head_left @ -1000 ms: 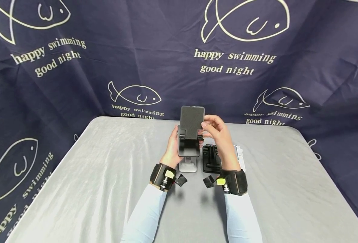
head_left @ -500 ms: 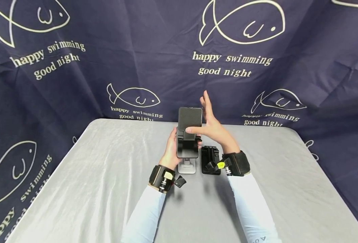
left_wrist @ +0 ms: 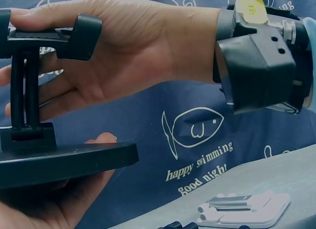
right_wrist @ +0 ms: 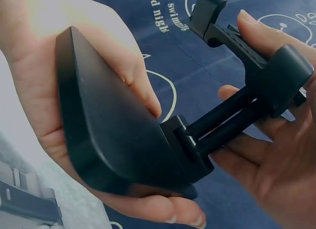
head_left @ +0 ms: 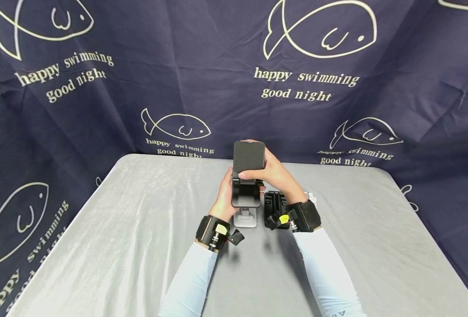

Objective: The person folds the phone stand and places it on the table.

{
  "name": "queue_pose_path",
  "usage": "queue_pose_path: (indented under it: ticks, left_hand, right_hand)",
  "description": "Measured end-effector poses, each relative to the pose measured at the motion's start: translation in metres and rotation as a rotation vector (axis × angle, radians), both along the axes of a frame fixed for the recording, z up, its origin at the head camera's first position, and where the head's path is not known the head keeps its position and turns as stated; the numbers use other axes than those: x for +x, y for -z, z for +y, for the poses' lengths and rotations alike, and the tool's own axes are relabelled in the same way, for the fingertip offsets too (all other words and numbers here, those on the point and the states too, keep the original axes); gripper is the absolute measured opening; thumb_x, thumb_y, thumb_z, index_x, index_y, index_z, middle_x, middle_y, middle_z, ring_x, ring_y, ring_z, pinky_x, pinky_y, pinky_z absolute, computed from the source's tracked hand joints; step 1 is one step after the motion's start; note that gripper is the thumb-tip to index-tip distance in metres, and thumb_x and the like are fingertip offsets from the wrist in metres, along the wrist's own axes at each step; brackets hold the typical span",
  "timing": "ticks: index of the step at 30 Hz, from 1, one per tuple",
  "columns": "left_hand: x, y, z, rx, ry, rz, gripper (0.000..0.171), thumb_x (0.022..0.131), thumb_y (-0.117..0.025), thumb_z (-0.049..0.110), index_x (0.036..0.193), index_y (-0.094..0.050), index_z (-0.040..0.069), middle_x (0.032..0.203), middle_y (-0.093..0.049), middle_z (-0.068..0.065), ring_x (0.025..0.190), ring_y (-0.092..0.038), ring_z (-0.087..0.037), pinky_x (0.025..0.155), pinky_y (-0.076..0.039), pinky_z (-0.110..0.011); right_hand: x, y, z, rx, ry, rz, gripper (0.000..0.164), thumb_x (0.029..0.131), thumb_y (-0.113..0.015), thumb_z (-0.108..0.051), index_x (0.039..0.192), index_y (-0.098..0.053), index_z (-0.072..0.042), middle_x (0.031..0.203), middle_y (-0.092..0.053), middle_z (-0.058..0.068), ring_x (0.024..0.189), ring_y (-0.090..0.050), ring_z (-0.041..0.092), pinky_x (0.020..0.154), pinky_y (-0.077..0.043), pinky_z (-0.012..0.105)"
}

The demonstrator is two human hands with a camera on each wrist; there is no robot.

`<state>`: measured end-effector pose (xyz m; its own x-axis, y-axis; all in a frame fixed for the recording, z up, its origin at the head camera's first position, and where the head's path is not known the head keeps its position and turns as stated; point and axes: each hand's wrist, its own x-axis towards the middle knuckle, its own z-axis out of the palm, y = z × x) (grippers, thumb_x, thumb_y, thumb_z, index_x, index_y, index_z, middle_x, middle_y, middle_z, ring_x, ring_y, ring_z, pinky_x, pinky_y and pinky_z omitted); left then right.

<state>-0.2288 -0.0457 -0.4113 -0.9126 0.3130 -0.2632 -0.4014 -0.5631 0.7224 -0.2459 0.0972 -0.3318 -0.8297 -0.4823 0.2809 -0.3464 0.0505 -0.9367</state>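
Note:
A black folding phone stand [head_left: 249,155] is held up over the table, its textured back plate uppermost and its rounded base [head_left: 246,198] below. My left hand [head_left: 223,196] grips the base from beneath, fingers wrapped along its edge in the right wrist view. My right hand [head_left: 276,174] holds the upper plate, thumb lying across its front and the other fingers behind it. Seen from the left wrist, two hooks [left_wrist: 85,37] and a pair of thin struts [left_wrist: 24,88] join the plate to the base, and the right thumb rests at the plate.
Beneath the held stand, a silver-grey phone stand [head_left: 245,219] rests on the grey cloth-covered table [head_left: 139,246]. A folded black stand [head_left: 273,207] lies to its right, with a white one [left_wrist: 244,209] beyond, partly hidden by the right arm. A dark blue fish-print curtain [head_left: 218,66] hangs behind.
My right hand let go of the plate's right edge, spread its fingers, then closed round the plate with its thumb across the front. The left hand keeps its grip.

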Motion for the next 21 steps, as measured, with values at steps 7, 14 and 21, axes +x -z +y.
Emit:
queue_pose_path:
  ticks: [7, 14, 21]
  left_hand:
    - [-0.0004, 0.0001, 0.0014, 0.019, 0.0, -0.016, 0.054, 0.097, -0.02, 0.063, 0.1, -0.059, 0.025, 0.082, -0.067, 0.006, 0.073, -0.065, -0.011, 0.063, -0.053, -0.028]
    - [-0.0007, 0.0, 0.0016, 0.037, 0.006, -0.023, 0.055, 0.097, -0.02, 0.063, 0.107, -0.058, 0.024, 0.086, -0.068, 0.006, 0.076, -0.064, -0.009, 0.066, -0.053, -0.027]
    - [0.0005, -0.0006, 0.0017, 0.025, 0.002, -0.048, 0.059, 0.097, -0.022, 0.062, 0.122, -0.054, 0.02, 0.092, -0.068, 0.005, 0.081, -0.064, -0.01, 0.071, -0.053, -0.028]
  right_hand:
    - [0.0037, 0.0017, 0.0001, 0.001, 0.059, -0.031, 0.072, 0.071, -0.079, -0.001, 0.134, -0.046, -0.013, 0.115, -0.059, 0.008, 0.1, -0.058, 0.019, 0.09, -0.047, 0.031]
    - [0.0024, 0.0031, -0.0022, 0.019, 0.115, -0.006, 0.072, 0.07, -0.082, -0.002, 0.132, -0.049, -0.013, 0.117, -0.061, 0.008, 0.098, -0.06, 0.018, 0.091, -0.047, 0.031]
    - [-0.0014, 0.0083, -0.0061, 0.051, 0.205, 0.03, 0.073, 0.069, -0.084, -0.003, 0.133, -0.05, -0.013, 0.119, -0.061, 0.011, 0.094, -0.061, 0.017, 0.086, -0.047, 0.031]
